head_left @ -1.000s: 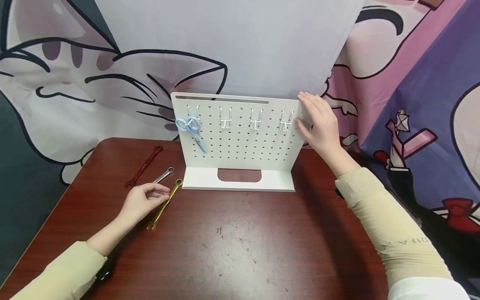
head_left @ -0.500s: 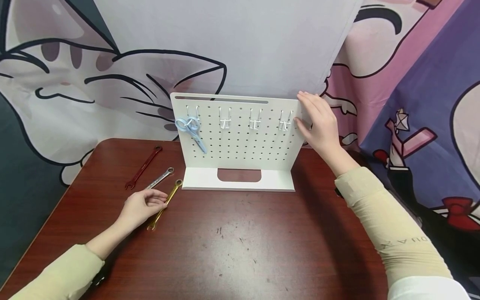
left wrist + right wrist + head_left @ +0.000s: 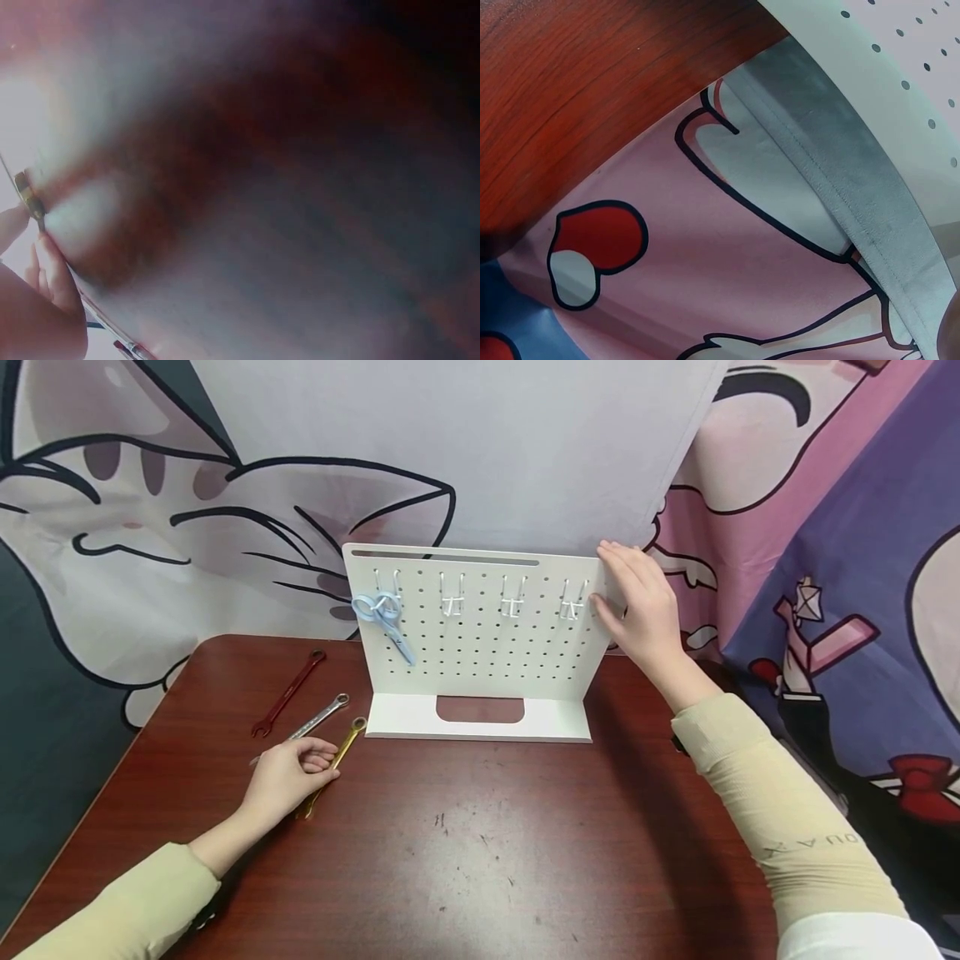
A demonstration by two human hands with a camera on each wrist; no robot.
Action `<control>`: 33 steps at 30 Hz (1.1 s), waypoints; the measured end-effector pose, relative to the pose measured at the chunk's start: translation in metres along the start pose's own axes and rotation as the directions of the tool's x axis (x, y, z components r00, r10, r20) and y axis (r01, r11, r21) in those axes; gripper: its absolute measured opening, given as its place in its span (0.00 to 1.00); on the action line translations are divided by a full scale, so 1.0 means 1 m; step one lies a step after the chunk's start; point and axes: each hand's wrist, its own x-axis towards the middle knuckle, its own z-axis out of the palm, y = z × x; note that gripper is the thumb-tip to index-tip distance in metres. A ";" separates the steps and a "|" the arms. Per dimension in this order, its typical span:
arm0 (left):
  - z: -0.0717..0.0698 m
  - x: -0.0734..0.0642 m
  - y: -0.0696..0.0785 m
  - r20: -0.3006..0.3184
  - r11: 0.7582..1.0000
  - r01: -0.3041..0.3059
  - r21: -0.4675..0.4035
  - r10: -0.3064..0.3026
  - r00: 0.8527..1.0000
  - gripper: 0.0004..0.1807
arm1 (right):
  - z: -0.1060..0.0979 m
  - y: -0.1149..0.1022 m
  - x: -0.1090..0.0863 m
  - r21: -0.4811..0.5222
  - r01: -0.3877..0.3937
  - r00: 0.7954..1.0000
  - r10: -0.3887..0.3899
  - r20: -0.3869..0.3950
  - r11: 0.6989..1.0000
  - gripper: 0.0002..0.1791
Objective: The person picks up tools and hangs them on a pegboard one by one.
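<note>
My left hand (image 3: 288,779) pinches a gold combination wrench (image 3: 347,745) on the table, thumb and fingertips at its middle. The hand hides part of its shaft. In the left wrist view, the gold wrench (image 3: 28,196) shows between the fingertips, though much is blurred. Just behind the hand lies a silver wrench (image 3: 321,717), partly covered. A red wrench (image 3: 288,693) lies farther left. My right hand (image 3: 643,607) grips the upper right edge of a white pegboard (image 3: 480,647), thumb on its front face. Light blue scissors (image 3: 386,617) hang on the board's leftmost hook.
Three more white hooks, the left one (image 3: 452,602) among them, stand on the pegboard without tools. The board's base rests on the brown wooden table (image 3: 480,843). A cartoon-printed curtain (image 3: 127,585) hangs behind the table and to its right.
My left hand has slid slightly down along the gold wrench toward me, uncovering more of the silver wrench. The right hand keeps its grip on the pegboard.
</note>
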 end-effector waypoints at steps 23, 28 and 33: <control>0.001 0.005 0.007 0.034 0.986 0.137 -0.097 -0.134 0.990 0.15 | 0.001 0.000 0.001 0.012 0.004 1.000 -0.003 -0.014 1.000 0.31; -0.001 0.005 0.008 0.041 0.983 0.153 -0.100 -0.150 0.988 0.15 | 0.001 0.000 0.001 0.014 0.004 1.000 -0.004 -0.015 1.000 0.31; 0.000 0.005 0.007 0.059 0.982 0.167 -0.084 -0.162 0.985 0.13 | 0.001 0.001 0.000 0.015 0.006 1.000 -0.006 -0.015 1.000 0.31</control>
